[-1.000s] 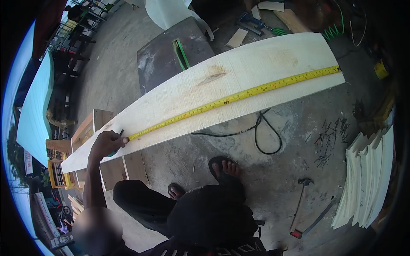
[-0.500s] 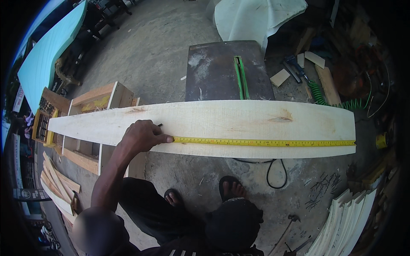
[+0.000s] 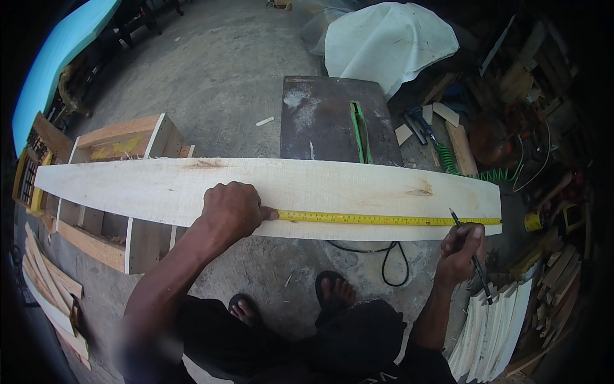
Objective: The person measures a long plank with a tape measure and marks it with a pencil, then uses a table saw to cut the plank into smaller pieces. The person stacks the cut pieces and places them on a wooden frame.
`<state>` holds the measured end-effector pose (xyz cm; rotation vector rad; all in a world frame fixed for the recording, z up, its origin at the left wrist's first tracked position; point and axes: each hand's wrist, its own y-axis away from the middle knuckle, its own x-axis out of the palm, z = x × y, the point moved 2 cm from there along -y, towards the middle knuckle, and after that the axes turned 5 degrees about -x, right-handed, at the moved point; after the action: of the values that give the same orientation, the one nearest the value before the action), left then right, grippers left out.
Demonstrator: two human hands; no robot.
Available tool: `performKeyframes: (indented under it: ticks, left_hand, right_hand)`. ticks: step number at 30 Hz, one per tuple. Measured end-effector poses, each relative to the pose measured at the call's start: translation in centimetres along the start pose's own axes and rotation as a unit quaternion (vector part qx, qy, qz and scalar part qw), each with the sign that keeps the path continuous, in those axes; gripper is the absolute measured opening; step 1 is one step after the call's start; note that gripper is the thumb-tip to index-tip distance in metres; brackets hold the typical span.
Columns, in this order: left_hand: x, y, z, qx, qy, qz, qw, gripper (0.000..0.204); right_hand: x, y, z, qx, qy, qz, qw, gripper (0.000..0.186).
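A long pale wooden board [image 3: 153, 185] with curved edges lies across in front of me, narrowing toward its left end. Along its near side runs a yellow tape measure [image 3: 358, 219], stretched out to the board's right end. My left hand [image 3: 231, 208] is closed round the left end of the tape, its thumb against the blade; the tape's case is hidden in the fist. Near the right end, my right hand [image 3: 462, 246] grips a dark pencil [image 3: 476, 264]. The pencil's upper tip is over the board, just beyond the tape.
Under the board's left part stands a wooden frame [image 3: 96, 243]. A dark saw table [image 3: 320, 115] with a green-edged slot is beyond the board. A blue air tool [image 3: 417, 116] with a green coiled hose lies at right. Pale curved strips [image 3: 495, 320] are stacked near right.
My right hand has come into view at the right end, holding a pencil. The board and surroundings appear shifted left in the picture. My left hand still holds the tape.
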<state>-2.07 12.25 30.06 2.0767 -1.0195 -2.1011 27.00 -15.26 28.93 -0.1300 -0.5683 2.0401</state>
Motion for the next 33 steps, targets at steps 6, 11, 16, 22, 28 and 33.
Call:
performKeyframes:
  ticks: [6,11,16,22,28,33]
  left_hand:
    - [0.7,-0.5,0.3,0.004,-0.010,0.008,1.000,0.050]
    - [1.1,-0.5,0.1,0.020,-0.009,0.001,1.000,0.050]
    - [1.7,-0.9,0.2,0.029,-0.007,-0.001,1.000,0.050]
    - [2.4,-1.5,0.1,0.041,-0.014,-0.004,0.999,0.051]
    - [3.3,-1.7,0.2,0.042,-0.021,-0.019,0.999,0.051]
    - [3.0,-1.6,0.1,0.034,-0.031,0.003,0.999,0.051]
  right_hand:
    - [14.2,2.0,-2.3,0.085,0.050,0.312,0.945,0.013]
    - [13.7,2.1,-6.4,0.119,0.137,0.283,0.942,0.026]
    - [13.7,2.4,-7.8,0.091,0.182,0.249,0.947,0.030]
    - [13.5,2.8,-8.3,0.077,0.209,0.257,0.940,0.029]
    - [13.1,3.2,-8.8,0.076,0.213,0.256,0.940,0.028]
    - [13.2,3.4,-8.9,0.079,0.216,0.268,0.936,0.029]
